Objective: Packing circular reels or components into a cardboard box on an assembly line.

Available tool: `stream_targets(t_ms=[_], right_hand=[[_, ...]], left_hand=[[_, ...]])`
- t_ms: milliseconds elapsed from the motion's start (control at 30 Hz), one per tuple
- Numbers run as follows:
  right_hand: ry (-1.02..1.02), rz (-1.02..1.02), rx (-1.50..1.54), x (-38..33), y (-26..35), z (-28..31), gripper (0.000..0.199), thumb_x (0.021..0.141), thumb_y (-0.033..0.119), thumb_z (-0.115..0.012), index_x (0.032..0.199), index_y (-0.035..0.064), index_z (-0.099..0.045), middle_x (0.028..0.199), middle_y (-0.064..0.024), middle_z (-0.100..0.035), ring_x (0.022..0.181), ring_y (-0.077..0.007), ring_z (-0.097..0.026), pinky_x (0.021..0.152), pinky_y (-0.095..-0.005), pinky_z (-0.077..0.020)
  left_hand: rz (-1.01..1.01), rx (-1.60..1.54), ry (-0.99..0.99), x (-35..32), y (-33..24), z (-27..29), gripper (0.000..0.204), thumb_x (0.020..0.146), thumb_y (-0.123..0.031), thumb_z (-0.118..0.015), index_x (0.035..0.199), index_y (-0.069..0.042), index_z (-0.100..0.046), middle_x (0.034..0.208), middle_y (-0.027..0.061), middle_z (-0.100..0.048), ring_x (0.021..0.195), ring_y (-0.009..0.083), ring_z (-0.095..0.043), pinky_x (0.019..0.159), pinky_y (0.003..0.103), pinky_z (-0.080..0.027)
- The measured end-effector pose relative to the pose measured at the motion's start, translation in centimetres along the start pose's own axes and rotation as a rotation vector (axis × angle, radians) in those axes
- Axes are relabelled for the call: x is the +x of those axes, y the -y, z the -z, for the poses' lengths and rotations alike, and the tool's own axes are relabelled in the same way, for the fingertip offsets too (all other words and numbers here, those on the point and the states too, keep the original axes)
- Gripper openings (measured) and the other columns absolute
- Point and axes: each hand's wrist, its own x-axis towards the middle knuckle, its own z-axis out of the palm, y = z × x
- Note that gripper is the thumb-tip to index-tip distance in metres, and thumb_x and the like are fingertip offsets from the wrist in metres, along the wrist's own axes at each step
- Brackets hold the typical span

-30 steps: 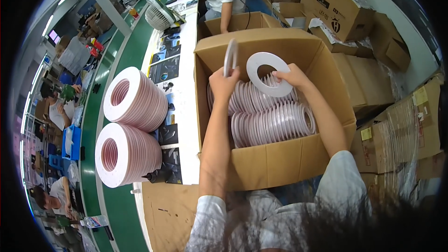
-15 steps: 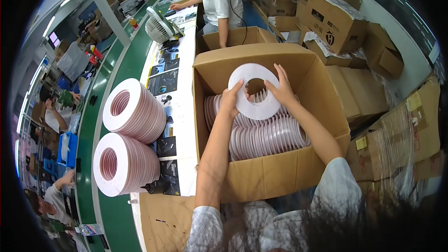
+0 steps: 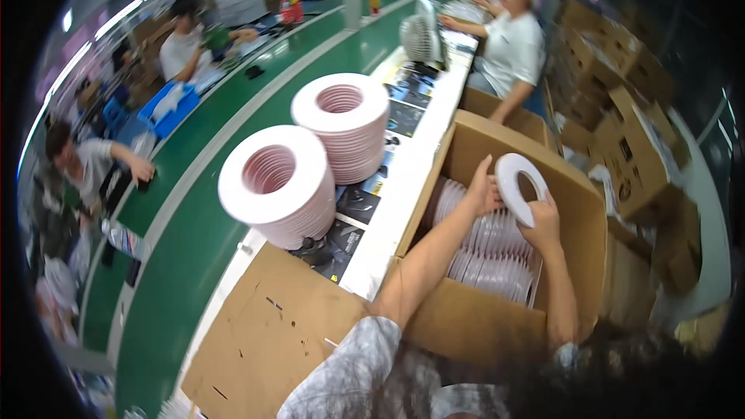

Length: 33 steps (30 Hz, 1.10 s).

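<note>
Over an open cardboard box (image 3: 442,314), a flat white ring (image 3: 508,188) with a round hole is held up, tilted and seen at a slant. My right hand (image 3: 545,225) grips its lower right side, fingers closed at the rim. My left hand (image 3: 483,192) holds it at the left edge, thumb upward. Inside the box below, rows of similar rings (image 3: 490,242) stand on edge, packed side by side. To the left, two tall stacks of white-pink rings, a nearer stack (image 3: 306,206) and a farther stack (image 3: 355,140), stand next to each other.
A green conveyor belt (image 3: 190,264) runs along the left. Beside it are dark printed packages (image 3: 353,237), a fan (image 3: 423,35) and a cardboard sheet (image 3: 272,326). A co-worker (image 3: 512,43) sits beyond the box; others work across the belt. Cartons (image 3: 632,151) pile at right.
My view has swung left, so the box and hands appear farther right. The ring has turned from nearly face-on to a slant, still between both hands.
</note>
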Motion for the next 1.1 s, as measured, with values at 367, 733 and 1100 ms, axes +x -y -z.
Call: stream_targets(t_ms=[367,733,1100], right_hand=[[-0.009,0.832,0.213,21.5,25.0,8.3,0.050,0.060,0.043,-0.082,0.084,0.0037,-0.060,0.080,-0.0136,-0.062,0.083,-0.0331,-0.061,0.083,-0.0411,-0.0470],[0.129,1.059,0.215,23.8,34.8,4.6,0.059,0.060,0.056,-0.076,0.081,0.0044,-0.058,0.078,-0.0105,-0.063,0.083,-0.0313,-0.062,0.089,-0.0394,-0.0459],[0.190,1.080,0.235,23.7,35.3,3.7,0.064,0.072,0.062,-0.066,0.098,0.0033,-0.062,0.093,-0.0138,-0.063,0.095,-0.0311,-0.061,0.104,-0.0450,-0.0373]], left_hand=[[-0.644,-0.036,-0.144,-1.5,0.2,1.1,0.047,0.092,-0.049,-0.040,0.105,-0.007,-0.059,0.082,0.0071,-0.065,0.060,0.0187,-0.059,0.056,0.035,-0.048],[-0.820,0.012,-0.237,-4.7,-5.8,4.4,0.044,0.092,-0.046,-0.043,0.104,-0.007,-0.059,0.081,0.0076,-0.065,0.058,0.0190,-0.059,0.054,0.034,-0.048],[-0.861,0.097,-0.318,-6.4,-8.5,5.7,0.040,0.092,-0.043,-0.045,0.103,-0.006,-0.059,0.081,0.0081,-0.065,0.057,0.0194,-0.058,0.051,0.034,-0.047]])
